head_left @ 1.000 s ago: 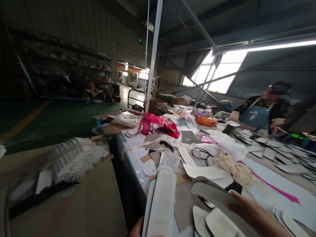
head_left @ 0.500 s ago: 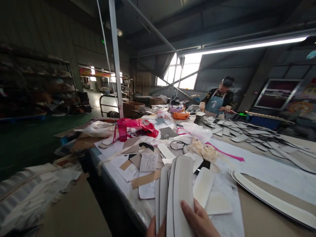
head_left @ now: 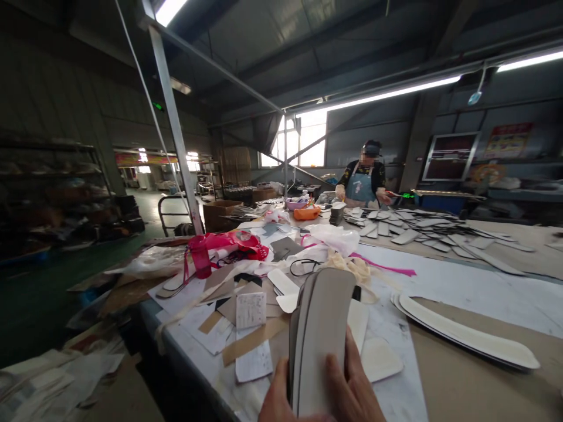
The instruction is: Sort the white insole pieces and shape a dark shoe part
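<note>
The stack of insole pieces (head_left: 319, 340), fanned out half a second ago, now stands squared and upright over the table edge (head_left: 185, 357); I see both hands (head_left: 321, 395) pinching its base.

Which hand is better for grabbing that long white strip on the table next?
Probably the right hand: it holds the stack on the side nearest the strip; the left hand is farther.

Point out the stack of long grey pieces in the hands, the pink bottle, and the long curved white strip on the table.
stack of long grey pieces (head_left: 323, 328), head view, front face of the nearest piece.
pink bottle (head_left: 202, 259), head view, its body.
long curved white strip (head_left: 466, 334), head view, mid-length.
</note>
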The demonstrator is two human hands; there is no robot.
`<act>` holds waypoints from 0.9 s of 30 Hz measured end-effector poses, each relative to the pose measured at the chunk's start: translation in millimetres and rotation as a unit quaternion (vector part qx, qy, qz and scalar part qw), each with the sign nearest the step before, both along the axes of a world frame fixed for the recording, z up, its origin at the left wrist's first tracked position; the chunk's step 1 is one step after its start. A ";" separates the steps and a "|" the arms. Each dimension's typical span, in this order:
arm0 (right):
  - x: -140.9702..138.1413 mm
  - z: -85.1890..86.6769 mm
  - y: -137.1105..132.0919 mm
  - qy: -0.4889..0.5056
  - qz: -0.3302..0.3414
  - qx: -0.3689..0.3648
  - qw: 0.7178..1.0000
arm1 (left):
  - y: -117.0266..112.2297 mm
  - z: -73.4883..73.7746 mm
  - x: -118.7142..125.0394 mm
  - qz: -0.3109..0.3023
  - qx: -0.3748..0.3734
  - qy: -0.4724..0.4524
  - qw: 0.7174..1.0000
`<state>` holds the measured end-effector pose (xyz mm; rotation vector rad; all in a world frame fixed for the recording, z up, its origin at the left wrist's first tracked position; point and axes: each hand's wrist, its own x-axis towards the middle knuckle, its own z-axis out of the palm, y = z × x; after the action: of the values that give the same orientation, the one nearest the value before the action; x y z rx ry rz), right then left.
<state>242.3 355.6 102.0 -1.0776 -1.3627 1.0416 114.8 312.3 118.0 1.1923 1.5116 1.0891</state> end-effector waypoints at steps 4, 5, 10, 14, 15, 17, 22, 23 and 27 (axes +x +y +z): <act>40.6 30.0 15.6 0.244 0.004 -0.075 0.967 | 8.9 64.7 6.4 -0.084 0.028 0.248 0.965; 53.9 27.3 20.3 0.299 -0.020 -0.079 0.951 | 12.7 69.2 9.9 -0.101 0.037 0.304 0.947; 117.9 -38.0 28.2 0.212 -0.178 -0.081 0.957 | 35.3 14.5 35.1 -0.178 0.020 0.397 0.900; 158.2 -65.6 20.0 0.124 -0.197 -0.128 0.964 | 40.6 -27.7 52.4 -0.203 0.016 0.422 0.883; 165.3 -64.8 20.4 0.107 -0.201 -0.132 0.965 | 40.5 -30.2 54.9 -0.207 0.019 0.431 0.878; 171.8 -61.5 24.9 0.078 -0.193 -0.144 0.967 | 40.0 -29.5 57.8 -0.216 0.018 0.451 0.866; 141.2 -76.4 40.6 0.013 -0.136 -0.141 0.981 | 41.1 -26.1 58.1 -0.223 0.018 0.471 0.853; 134.1 -81.0 41.8 -0.006 -0.134 -0.129 0.983 | 41.6 -26.5 57.3 -0.222 0.020 0.465 0.857; 131.1 -79.8 39.6 -0.064 -0.087 -0.088 0.990 | 42.1 -27.8 52.9 -0.227 0.017 0.450 0.864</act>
<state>373.5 395.2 22.3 -1.3898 -1.2680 0.9910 167.7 354.4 90.2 2.1204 1.7084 0.2004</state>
